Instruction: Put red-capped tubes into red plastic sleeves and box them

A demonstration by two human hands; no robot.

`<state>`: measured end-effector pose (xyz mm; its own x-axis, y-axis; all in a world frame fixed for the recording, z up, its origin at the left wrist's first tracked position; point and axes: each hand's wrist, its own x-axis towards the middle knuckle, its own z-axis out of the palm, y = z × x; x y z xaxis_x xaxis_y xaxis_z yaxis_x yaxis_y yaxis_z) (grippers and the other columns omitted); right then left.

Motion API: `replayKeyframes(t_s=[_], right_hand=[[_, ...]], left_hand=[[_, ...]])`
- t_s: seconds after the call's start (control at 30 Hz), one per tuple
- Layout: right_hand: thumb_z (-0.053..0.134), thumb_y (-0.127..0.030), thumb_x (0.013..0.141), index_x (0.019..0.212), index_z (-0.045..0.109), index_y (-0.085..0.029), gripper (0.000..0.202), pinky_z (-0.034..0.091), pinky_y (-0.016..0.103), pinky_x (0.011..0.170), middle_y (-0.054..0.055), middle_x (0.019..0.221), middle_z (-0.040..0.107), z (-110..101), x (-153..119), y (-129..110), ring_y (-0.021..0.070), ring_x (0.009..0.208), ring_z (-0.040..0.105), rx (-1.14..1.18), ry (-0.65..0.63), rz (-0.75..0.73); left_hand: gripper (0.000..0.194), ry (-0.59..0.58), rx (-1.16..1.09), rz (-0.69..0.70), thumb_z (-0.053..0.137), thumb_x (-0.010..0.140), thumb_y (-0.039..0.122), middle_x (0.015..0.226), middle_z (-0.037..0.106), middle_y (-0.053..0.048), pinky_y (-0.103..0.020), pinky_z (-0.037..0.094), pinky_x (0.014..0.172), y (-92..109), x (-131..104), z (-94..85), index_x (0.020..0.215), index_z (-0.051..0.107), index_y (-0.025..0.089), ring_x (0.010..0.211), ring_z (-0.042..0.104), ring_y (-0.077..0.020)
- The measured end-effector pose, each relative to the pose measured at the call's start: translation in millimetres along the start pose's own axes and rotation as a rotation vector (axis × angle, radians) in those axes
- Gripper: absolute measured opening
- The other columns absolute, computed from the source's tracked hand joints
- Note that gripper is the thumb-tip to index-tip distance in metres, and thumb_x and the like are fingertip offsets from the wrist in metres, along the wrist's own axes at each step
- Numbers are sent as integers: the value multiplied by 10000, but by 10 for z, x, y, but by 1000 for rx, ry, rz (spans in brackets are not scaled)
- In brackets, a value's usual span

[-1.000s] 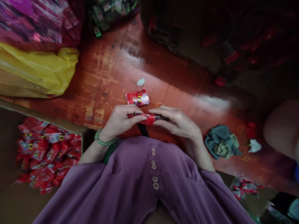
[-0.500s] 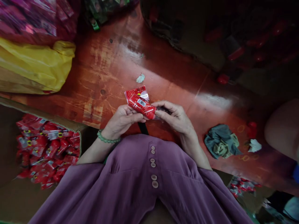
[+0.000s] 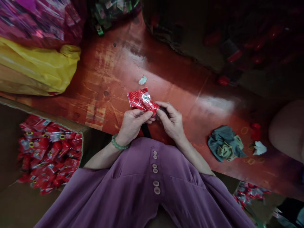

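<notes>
A shiny red packet is held between my two hands above the red-brown table. My left hand, with a green bead bracelet on its wrist, pinches the packet's lower edge between thumb and fingers. At the packet's right end, my right hand has its thumb and fingers closed on it, near something dark that I cannot make out. A small whitish scrap lies on the table just beyond the packet.
At the left is an open box of red packets. Above it lie a yellow bag and pink packets. A crumpled grey-green cloth and white scrap are at the right. Dark container with red items, upper right.
My left hand has moved right and further along the packet's lower edge. My right hand has shifted slightly left. The packet looks more crumpled, and its barcode is less plain.
</notes>
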<state>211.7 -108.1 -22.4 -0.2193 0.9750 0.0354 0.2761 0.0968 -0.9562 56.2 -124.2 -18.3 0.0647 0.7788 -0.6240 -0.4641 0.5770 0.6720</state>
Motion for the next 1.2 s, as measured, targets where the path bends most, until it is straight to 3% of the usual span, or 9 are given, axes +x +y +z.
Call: replayKeyframes(t_s=[0.17, 0.23, 0.33, 0.47, 0.7, 0.8, 0.97, 1.07, 1.2], right_hand=[[570, -239, 980, 1252, 648, -233, 283, 586, 378, 887, 83, 1103, 734, 6, -22, 57, 193, 1010, 689, -148, 16, -238], [553, -231, 989, 1260, 643, -232, 286, 593, 377, 871, 82, 1099, 734, 26, -34, 52, 190, 999, 691, -184, 16, -242], [524, -207, 1002, 1278, 635, -237, 300, 598, 364, 856, 78, 1083, 726, 122, -78, 42, 180, 983, 687, -224, 140, -185], [549, -216, 988, 1336, 605, -230, 353, 599, 366, 854, 100, 1115, 714, 204, -98, 69, 197, 1021, 671, -293, 287, -329], [564, -226, 989, 1218, 662, -243, 250, 590, 356, 880, 50, 1094, 730, 56, -33, 103, 161, 986, 689, -72, 126, -105], [551, -240, 996, 1229, 656, -249, 256, 596, 361, 875, 51, 1090, 731, 42, -32, 119, 164, 981, 692, -103, 94, -127], [530, -323, 1002, 1310, 620, -240, 332, 620, 390, 861, 98, 1113, 732, 23, -79, 169, 214, 1007, 702, -352, 67, -303], [517, -356, 1009, 1262, 646, -249, 304, 625, 368, 808, 86, 1049, 744, 55, -105, 195, 203, 927, 713, -377, 126, -313], [444, -283, 1042, 1134, 683, -256, 257, 610, 340, 774, 38, 961, 741, 163, -85, 198, 161, 857, 709, -204, 319, -143]], left_hand=[[325, 75, -66, 23, 931, 562, 417, 659, 745, -12, -178, 557, 614, 3, -24, 61, 701, 775, 168, 593, 669, -82], [339, 110, -116, 10, 942, 532, 423, 643, 737, -5, -162, 551, 603, -28, -34, 99, 679, 771, 170, 574, 659, -70], [369, 141, -161, 2, 948, 502, 449, 618, 722, 11, -150, 536, 574, -77, -32, 167, 656, 758, 173, 546, 642, -60], [366, 145, -199, 55, 951, 507, 436, 597, 697, 48, -148, 528, 561, -75, -11, 221, 636, 721, 182, 527, 626, -49], [409, -47, -180, -8, 883, 624, 529, 757, 768, -29, -201, 587, 655, 8, 30, 107, 784, 763, 172, 659, 702, -105], [374, -30, -166, 4, 874, 647, 516, 761, 768, -28, -206, 585, 648, -5, 59, 85, 775, 775, 179, 651, 694, -103], [307, 41, -159, 10, 929, 585, 395, 712, 750, 3, -204, 571, 675, -62, 41, 128, 752, 781, 185, 627, 666, -83], [323, 46, -190, 6, 939, 563, 376, 735, 757, -1, -251, 579, 730, -120, 14, 169, 769, 778, 187, 663, 681, -107], [348, 51, -224, -19, 925, 580, 422, 723, 750, -13, -275, 574, 721, -178, 29, 207, 760, 768, 169, 665, 683, -125]])
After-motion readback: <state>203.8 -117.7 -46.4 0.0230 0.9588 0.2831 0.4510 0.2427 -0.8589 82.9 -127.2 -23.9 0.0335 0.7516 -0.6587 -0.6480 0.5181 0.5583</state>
